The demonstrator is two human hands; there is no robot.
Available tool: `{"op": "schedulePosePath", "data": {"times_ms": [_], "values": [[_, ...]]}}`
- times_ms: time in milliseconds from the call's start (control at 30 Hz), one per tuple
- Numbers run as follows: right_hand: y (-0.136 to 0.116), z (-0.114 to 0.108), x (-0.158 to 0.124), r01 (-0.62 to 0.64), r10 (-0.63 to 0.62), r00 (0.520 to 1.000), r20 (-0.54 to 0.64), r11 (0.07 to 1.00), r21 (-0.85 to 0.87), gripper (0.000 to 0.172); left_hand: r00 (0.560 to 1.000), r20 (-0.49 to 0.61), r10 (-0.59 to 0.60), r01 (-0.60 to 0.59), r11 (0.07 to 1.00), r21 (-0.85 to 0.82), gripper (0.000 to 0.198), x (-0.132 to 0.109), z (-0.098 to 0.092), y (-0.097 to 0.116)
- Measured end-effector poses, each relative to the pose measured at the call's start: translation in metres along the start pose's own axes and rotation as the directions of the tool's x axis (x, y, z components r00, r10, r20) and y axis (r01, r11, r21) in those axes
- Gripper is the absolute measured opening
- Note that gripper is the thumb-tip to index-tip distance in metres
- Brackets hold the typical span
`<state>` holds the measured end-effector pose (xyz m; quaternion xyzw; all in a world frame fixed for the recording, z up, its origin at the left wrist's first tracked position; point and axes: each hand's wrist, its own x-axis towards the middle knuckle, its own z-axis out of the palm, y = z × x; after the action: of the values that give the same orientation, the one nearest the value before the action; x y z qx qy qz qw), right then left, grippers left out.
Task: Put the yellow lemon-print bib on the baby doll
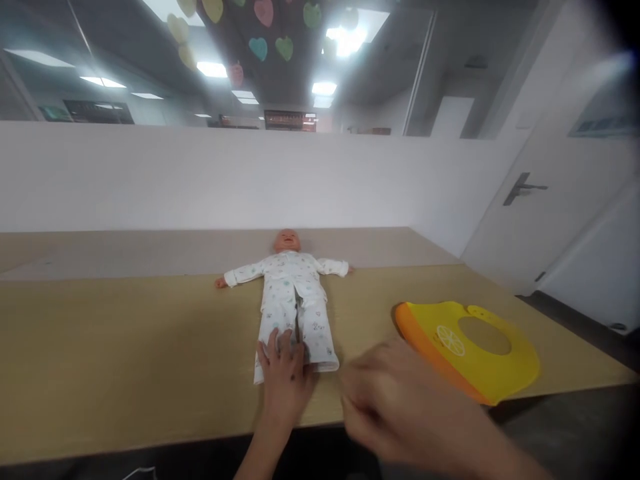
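Note:
A baby doll (293, 287) in white printed pyjamas lies on its back on the wooden table (125, 347), arms spread, head toward the wall. My left hand (284, 377) rests flat on the doll's trouser legs near the cuffs, fingers spread over the cloth. My right hand (395, 407) is blurred and close to the camera, hovering over the table's front edge between the doll and a yellow and orange silicone bib (473, 347). It holds nothing that I can see. The bib lies flat at the right, its pocket side toward me.
A white partition wall (200, 177) runs behind the table. A white door with a lever handle (523, 188) stands at the right. The table's right end stops near the door, and dark floor shows beyond it.

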<state>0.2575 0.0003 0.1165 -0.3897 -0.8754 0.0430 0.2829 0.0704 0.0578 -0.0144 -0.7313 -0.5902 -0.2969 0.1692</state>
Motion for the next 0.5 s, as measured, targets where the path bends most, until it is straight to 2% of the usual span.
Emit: {"op": "schedulePosePath", "data": {"times_ms": [33, 67, 133, 167, 267, 367, 500], "values": [[0.012, 0.008, 0.01, -0.031, 0.034, 0.998, 0.056, 0.997, -0.064, 0.019, 1.0, 0.001, 0.0, 0.0, 1.0, 0.003, 0.022, 0.0, 0.0, 0.0], [0.024, 0.021, 0.015, -0.104, 0.112, 0.992, 0.06, 0.986, -0.128, 0.017, 1.0, 0.001, -0.001, 0.001, 1.0, 0.006, 0.022, 0.001, 0.0, 0.0], [0.045, 0.053, 0.016, -0.228, 0.229, 0.973, -0.008, 0.969, -0.094, 0.006, 1.0, -0.001, 0.003, -0.003, 1.0, 0.004, 0.021, 0.002, -0.001, -0.001], [0.053, 0.07, 0.012, -0.26, 0.257, 0.965, -0.05, 0.963, -0.07, 0.006, 1.0, -0.005, 0.007, -0.007, 1.0, 0.0, 0.02, 0.003, -0.002, -0.001], [0.069, 0.109, -0.002, -0.229, 0.23, 0.968, -0.096, 0.973, 0.019, 0.031, 1.0, -0.018, 0.017, -0.017, 1.0, -0.008, 0.018, 0.004, -0.003, -0.002], [0.074, 0.125, -0.007, -0.208, 0.213, 0.971, -0.112, 0.977, 0.053, 0.046, 0.999, -0.035, 0.018, -0.018, 1.0, -0.013, 0.018, 0.004, -0.002, -0.003], [0.078, 0.13, -0.005, -0.257, 0.264, 0.954, -0.141, 0.964, 0.068, 0.035, 0.999, -0.049, 0.018, -0.02, 0.999, -0.033, 0.018, 0.004, 0.001, -0.003]]}}
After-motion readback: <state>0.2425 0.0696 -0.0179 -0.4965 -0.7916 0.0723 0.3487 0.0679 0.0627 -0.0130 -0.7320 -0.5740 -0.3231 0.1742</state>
